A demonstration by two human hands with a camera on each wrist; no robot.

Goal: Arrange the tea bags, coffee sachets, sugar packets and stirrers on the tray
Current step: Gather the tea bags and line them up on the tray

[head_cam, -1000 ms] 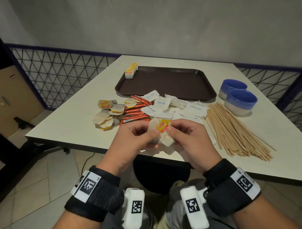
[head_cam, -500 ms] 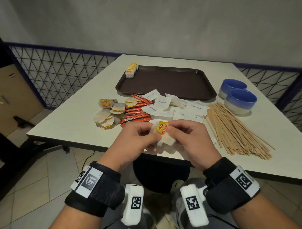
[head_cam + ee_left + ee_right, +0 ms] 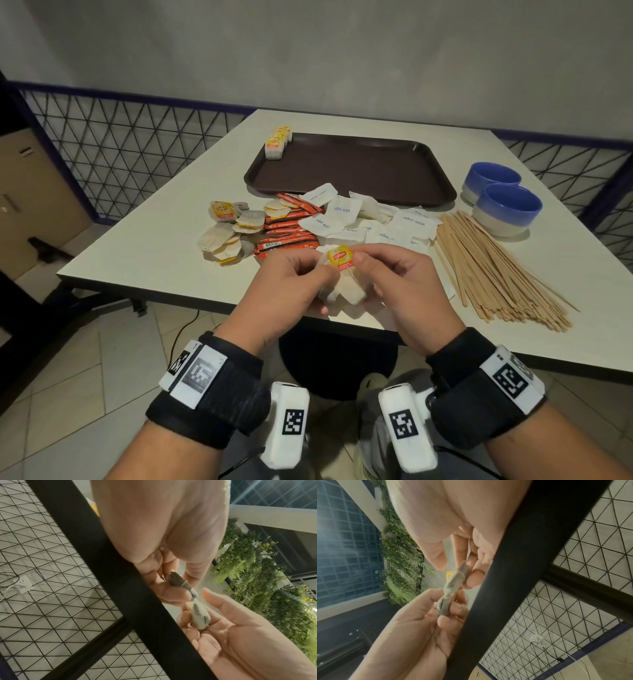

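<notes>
Both hands hold one tea bag (image 3: 344,284) between them, just over the near edge of the table (image 3: 154,246). The left hand (image 3: 291,287) pinches its left side and the right hand (image 3: 397,284) pinches its right side, with fingers curled tight on the paper. The yellow tag (image 3: 339,257) sits on top, between the two thumbs. The bag looks folded or twisted, with its string around it. Its long side points down and toward the person. The brown tray (image 3: 359,171) lies straight ahead, past the pile of white sugar packets (image 3: 370,219) and red coffee sachets (image 3: 291,233). A row of tea bags (image 3: 277,142) already stands at the tray's far left corner. So I think this bag must go forward and to the left, and the left hand is nearer to that corner. The wooden stirrers (image 3: 496,267) lie off to the right.
</notes>
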